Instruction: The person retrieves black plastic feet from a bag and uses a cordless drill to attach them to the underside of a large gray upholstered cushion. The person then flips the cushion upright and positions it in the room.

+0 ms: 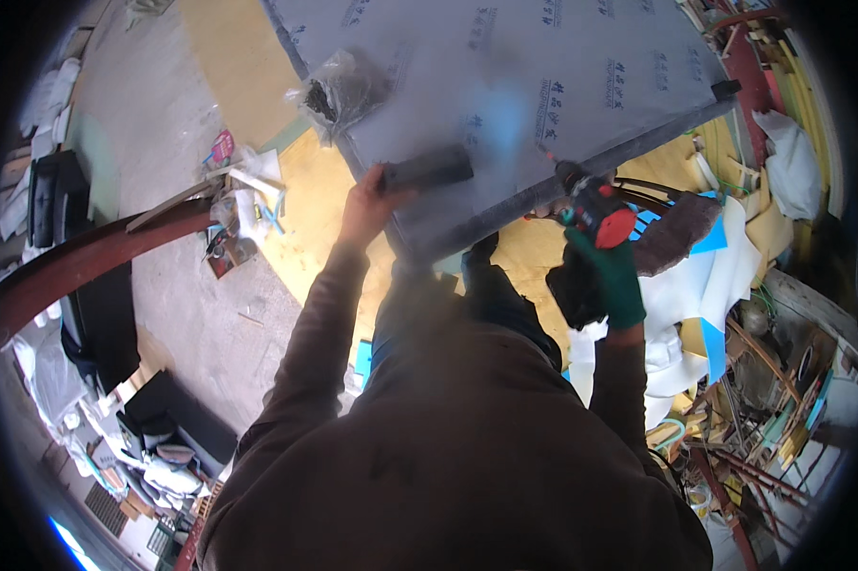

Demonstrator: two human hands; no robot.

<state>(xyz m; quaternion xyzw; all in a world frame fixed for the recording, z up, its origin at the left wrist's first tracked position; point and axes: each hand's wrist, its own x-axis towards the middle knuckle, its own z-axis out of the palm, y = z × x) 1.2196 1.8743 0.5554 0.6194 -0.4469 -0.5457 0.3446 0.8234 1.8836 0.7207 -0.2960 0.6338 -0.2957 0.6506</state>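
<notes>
My bare left hand (362,211) is closed round one end of a dark rectangular block (434,169), which it holds over the near left corner of a large grey fabric-covered panel (429,90) with printed marks. In my right hand (619,285), which wears a green glove, is a red and black cordless drill (602,214). The drill's bit points up and left, over the panel's near edge; whether it touches the panel I cannot tell. On the panel's left edge sits a clear plastic bag (332,100) with small dark pieces inside.
Yellowish sheeting (301,195) lies under and around the panel. To the right are white and blue foam sheets (705,295) and a heap of scrap strips (752,447). A curved red-brown beam (96,252) and black padded pieces (177,414) are on the left.
</notes>
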